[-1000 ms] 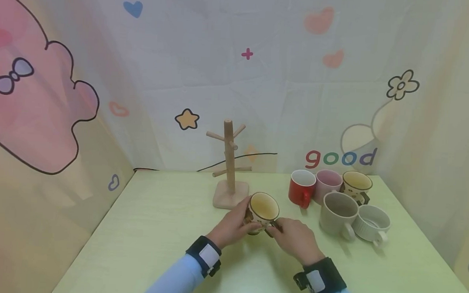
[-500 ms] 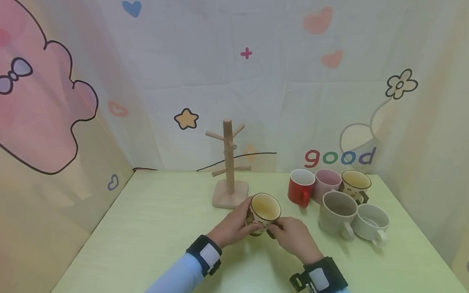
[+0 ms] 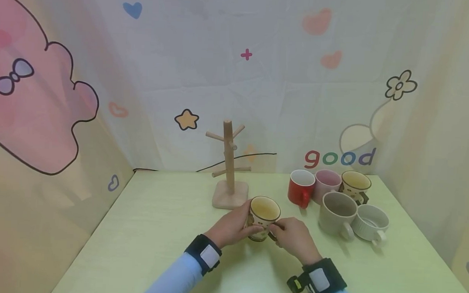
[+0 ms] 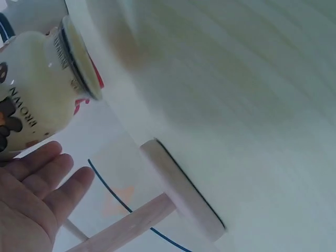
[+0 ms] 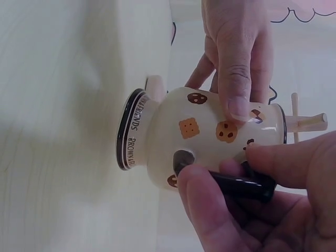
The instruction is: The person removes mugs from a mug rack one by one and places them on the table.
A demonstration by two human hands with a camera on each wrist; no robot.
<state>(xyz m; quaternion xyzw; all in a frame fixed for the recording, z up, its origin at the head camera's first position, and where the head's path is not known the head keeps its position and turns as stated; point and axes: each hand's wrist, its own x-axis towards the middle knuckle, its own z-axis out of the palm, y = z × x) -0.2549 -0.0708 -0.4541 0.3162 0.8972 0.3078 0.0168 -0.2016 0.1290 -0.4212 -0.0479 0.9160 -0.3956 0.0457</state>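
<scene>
A cream mug (image 3: 265, 208) with a dark rim and cookie prints is held above the table between both hands. My left hand (image 3: 231, 226) holds its body from the left, thumb on the near side and fingers behind. With my right hand (image 3: 295, 239) I grip the black handle (image 5: 242, 185), which the fingers partly cover. The right wrist view shows the mug's dark-banded base (image 5: 126, 131) apart from the tabletop. Just behind the mug stands a wooden mug tree (image 3: 229, 159) with bare pegs; its base (image 4: 184, 191) shows in the left wrist view.
On the right stand a red mug (image 3: 298, 193), a pink mug (image 3: 327, 181), a matching cream mug (image 3: 356, 182), a large grey-beige mug (image 3: 335, 218) and a low white ribbed cup (image 3: 368, 226), grouped closely. A printed curtain (image 3: 260, 99) hangs behind the table (image 3: 156, 230).
The mug has come slightly down and nearer, and has turned a little, with its handle now more toward the front. Both hands keep their hold; the other mugs and tree stay put.
</scene>
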